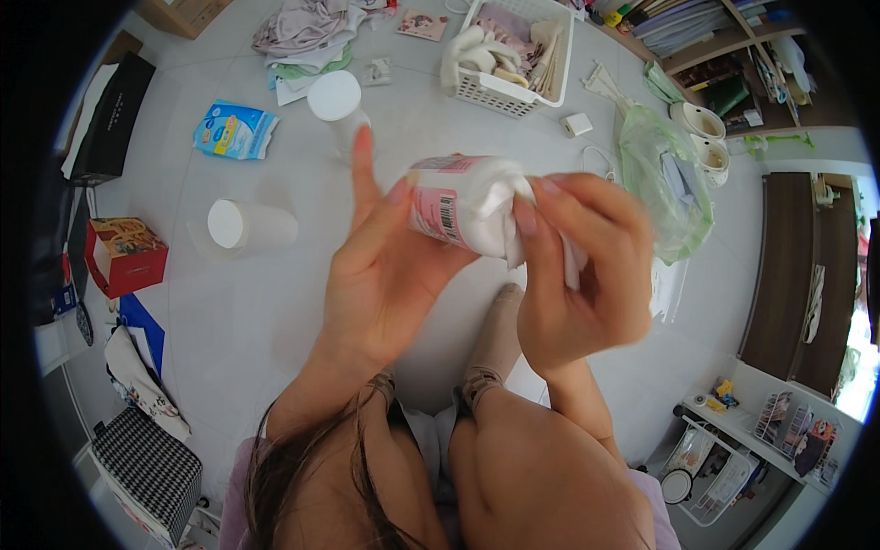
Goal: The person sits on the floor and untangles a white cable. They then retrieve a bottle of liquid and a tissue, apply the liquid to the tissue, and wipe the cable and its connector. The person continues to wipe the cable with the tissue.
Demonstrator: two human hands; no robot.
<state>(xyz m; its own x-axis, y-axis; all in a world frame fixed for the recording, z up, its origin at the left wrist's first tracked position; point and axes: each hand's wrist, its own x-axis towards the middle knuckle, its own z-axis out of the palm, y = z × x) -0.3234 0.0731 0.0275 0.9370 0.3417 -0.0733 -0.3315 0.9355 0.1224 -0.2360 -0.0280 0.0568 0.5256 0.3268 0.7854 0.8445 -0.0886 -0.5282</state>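
Note:
My left hand (385, 282) holds a white plastic bottle (454, 199) on its side in front of me, thumb on top. The bottle has a pink label with a barcode. Between the thumb and fingers of my right hand (598, 254) is a crumpled white wipe or tissue (573, 260), pressed against the bottle's right end. Whether that end has a cap is hard to tell. Beyond my left forefinger stands a white-lidded canister (335, 96); a second pale canister (268, 225) with a white end is on the floor to the left.
A blue wipes packet (237, 130) and a red paper bag (134, 258) are at left. Piled clothes (306, 27) and a white basket (491, 89) of fabric lie ahead. To the right are a white adapter (576, 124), a green plastic bag (660, 185) and shelves (708, 51).

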